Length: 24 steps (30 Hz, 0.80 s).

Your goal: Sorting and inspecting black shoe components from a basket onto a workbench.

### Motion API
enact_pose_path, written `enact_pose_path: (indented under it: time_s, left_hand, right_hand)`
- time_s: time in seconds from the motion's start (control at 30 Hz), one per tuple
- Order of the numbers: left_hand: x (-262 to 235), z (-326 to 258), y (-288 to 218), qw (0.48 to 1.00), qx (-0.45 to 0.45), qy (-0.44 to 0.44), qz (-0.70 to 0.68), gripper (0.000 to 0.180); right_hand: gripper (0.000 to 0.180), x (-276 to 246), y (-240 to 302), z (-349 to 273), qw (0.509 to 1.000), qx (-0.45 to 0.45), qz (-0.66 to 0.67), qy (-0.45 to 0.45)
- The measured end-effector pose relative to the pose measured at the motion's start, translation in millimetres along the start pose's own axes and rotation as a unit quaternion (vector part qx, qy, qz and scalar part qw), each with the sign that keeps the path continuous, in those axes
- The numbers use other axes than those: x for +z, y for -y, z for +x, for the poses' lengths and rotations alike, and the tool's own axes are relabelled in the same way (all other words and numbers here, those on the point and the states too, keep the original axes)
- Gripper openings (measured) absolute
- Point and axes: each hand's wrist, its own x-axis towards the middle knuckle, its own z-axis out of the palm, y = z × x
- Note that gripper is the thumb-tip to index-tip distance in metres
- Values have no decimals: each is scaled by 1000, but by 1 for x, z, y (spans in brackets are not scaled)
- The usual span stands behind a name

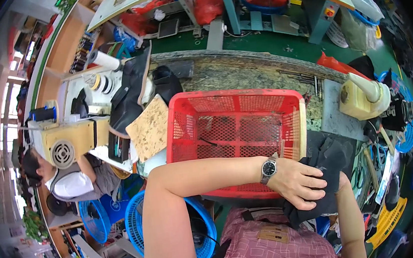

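Across the front of a red plastic crate reaches my left arm, with a metal watch at the wrist. My left hand curls its fingers over black fabric-like pieces, beside the crate's right front corner. From below right, my right hand grips the edge of the same pieces; most of its fingers are hidden behind them. The black material hangs in folds over my lap, against a maroon patterned apron. Inside the crate only its mesh floor and a thin dark strip show.
Left of the crate lie a stained tan board and a black boot. A yellowish container with a spout stands on a grey slab at right, near scissors. Blue baskets and another person are at left.
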Motion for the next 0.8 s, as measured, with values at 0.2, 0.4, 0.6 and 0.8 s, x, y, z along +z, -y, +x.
enact_pose_path:
  time_s: [0.2,0.4,0.6,0.8]
  left_hand:
    - [12,7,45,984,174,9,-26,19]
    - [51,44,88,950,309,2,-35,31]
    - [-27,-30,119,903,-329,273,31,62]
    - [-163,-181,68,598,-713,366,26,36]
  right_hand:
    - [115,49,39,-10,976,17,-105,-191]
    - [81,-22,29,-52,993,47,-108,17]
    - [64,-78,-41,-91,957,-140,80,-240]
    - [56,-71,-63,-50,925,-102,132,-342]
